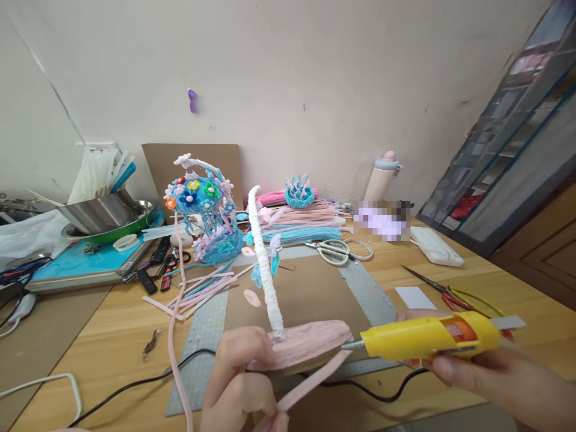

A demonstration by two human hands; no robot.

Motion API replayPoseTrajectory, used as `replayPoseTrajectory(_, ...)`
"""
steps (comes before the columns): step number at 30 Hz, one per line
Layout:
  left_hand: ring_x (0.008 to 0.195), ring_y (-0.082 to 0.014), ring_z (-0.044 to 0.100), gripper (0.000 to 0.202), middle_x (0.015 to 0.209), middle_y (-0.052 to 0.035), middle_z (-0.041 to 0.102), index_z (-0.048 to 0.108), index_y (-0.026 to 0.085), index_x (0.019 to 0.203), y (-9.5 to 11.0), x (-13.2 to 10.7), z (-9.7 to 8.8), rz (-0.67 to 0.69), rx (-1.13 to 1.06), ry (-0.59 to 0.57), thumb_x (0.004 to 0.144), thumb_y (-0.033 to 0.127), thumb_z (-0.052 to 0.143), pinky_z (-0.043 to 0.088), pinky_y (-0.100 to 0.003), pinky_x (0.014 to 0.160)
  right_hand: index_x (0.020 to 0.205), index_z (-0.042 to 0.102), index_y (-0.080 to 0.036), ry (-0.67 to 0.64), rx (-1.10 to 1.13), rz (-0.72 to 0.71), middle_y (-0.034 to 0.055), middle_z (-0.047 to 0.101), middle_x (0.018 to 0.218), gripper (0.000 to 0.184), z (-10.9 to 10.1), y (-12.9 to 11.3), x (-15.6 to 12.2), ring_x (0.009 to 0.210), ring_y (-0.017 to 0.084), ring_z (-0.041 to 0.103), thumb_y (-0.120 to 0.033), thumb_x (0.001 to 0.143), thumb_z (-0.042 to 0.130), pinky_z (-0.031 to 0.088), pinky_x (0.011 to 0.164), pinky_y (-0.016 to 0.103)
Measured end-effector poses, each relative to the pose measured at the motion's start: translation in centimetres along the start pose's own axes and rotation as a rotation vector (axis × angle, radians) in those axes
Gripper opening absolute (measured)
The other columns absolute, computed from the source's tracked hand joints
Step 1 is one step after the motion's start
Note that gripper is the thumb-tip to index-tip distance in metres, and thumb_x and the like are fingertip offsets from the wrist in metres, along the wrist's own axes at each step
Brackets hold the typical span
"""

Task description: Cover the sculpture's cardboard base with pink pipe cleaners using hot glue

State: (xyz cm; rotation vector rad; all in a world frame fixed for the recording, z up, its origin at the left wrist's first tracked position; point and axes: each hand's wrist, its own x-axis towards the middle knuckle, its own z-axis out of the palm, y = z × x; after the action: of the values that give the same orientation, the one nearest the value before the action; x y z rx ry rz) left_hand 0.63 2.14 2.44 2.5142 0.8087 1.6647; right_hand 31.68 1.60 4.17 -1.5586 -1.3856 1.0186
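My right hand (pixel 490 375) is closed around a yellow glue gun (pixel 432 337); its metal tip touches the right end of a pink fuzzy base (pixel 306 345). A white wrapped stem (pixel 265 264) with small pink and blue flowers rises from that base and curves over at the top. My left hand (pixel 238 384) pinches a pink pipe cleaner (pixel 310 378) just under the base's front edge and steadies the base. The pipe cleaner's long end loops up to the left.
A finished blue flower ornament (pixel 202 210) stands behind, beside loose pipe cleaners (pixel 202 291) and stacked bundles (pixel 301 225). Scissors (pixel 337 251), pliers (pixel 454 292), a steel bowl (pixel 103 216), a bottle (pixel 382 174) and a cutting mat (pixel 207 336) lie around. The gun's black cable (pixel 135 384) crosses the front.
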Motion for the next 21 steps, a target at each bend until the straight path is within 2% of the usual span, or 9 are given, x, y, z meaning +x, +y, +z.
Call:
replayPoseTrajectory(6, 0.100, -0.0204, 0.054, 0.028, 0.107, -0.0053, 0.050, 0.044, 0.022, 0.081, 0.0, -0.1, 0.2, -0.012, -0.007, 0.003, 0.070, -0.004, 0.045, 0.053, -0.035, 0.083, 0.061, 0.072, -0.030, 0.018, 0.031, 0.049, 0.0088, 0.077, 0.079, 0.038, -0.4, 0.8, 0.1, 0.078, 0.031, 0.070, -0.065, 0.057, 0.085, 0.059, 0.069, 0.036)
replayPoseTrajectory(11, 0.101, -0.0209, 0.054, 0.028, 0.107, -0.0052, 0.049, 0.045, 0.022, 0.082, 0.1, -0.2, 0.2, -0.028, -0.015, 0.003, 0.071, -0.005, 0.044, 0.053, -0.036, 0.084, 0.073, 0.079, -0.033, 0.026, -0.002, 0.119, 0.0083, 0.077, 0.073, 0.032, -1.2, 1.5, 0.2, 0.073, 0.029, 0.070, -0.061, 0.059, 0.084, 0.059, 0.073, 0.036)
replayPoseTrajectory(14, 0.101, -0.0211, 0.054, 0.028, 0.106, -0.0052, 0.049, 0.044, 0.022, 0.082, 0.1, 0.0, 0.2, -0.020, -0.007, 0.002, 0.071, -0.004, 0.044, 0.054, -0.036, 0.083, 0.067, 0.078, -0.029, 0.027, -0.028, 0.110, 0.0071, 0.072, 0.065, 0.036, -1.6, 2.3, 1.0, 0.062, 0.025, 0.064, -0.064, 0.060, 0.082, 0.055, 0.060, 0.034)
replayPoseTrajectory(17, 0.097, -0.0202, 0.055, 0.028, 0.104, -0.0051, 0.049, 0.044, 0.022, 0.080, 0.2, 0.4, 0.3, -0.005, 0.008, 0.022, 0.069, -0.004, 0.044, 0.055, -0.035, 0.080, 0.069, 0.076, -0.022, -0.049, 0.057, 0.059, 0.0030, 0.059, 0.052, 0.048, -1.4, 3.0, 2.5, 0.050, 0.019, 0.053, -0.070, 0.073, 0.072, 0.044, 0.049, 0.031)
replayPoseTrajectory(19, 0.093, -0.0192, 0.055, 0.029, 0.102, -0.0047, 0.050, 0.044, 0.022, 0.079, 0.1, 0.7, 0.4, 0.023, 0.022, 0.040, 0.067, -0.004, 0.044, 0.056, -0.034, 0.078, 0.077, 0.075, -0.020, -0.110, 0.215, 0.061, 0.0025, 0.060, 0.058, 0.048, -0.6, 3.3, 3.7, 0.051, 0.017, 0.052, -0.067, 0.082, 0.067, 0.045, 0.050, 0.030)
replayPoseTrajectory(21, 0.092, -0.0189, 0.055, 0.028, 0.100, -0.0048, 0.050, 0.044, 0.022, 0.078, 0.0, 0.8, 0.5, 0.036, 0.033, 0.044, 0.066, -0.004, 0.044, 0.057, -0.033, 0.076, 0.089, 0.075, -0.020, -0.152, 0.320, 0.098, 0.0069, 0.071, 0.076, 0.041, 0.3, 3.6, 4.9, 0.065, 0.020, 0.064, -0.060, 0.085, 0.068, 0.053, 0.059, 0.031)
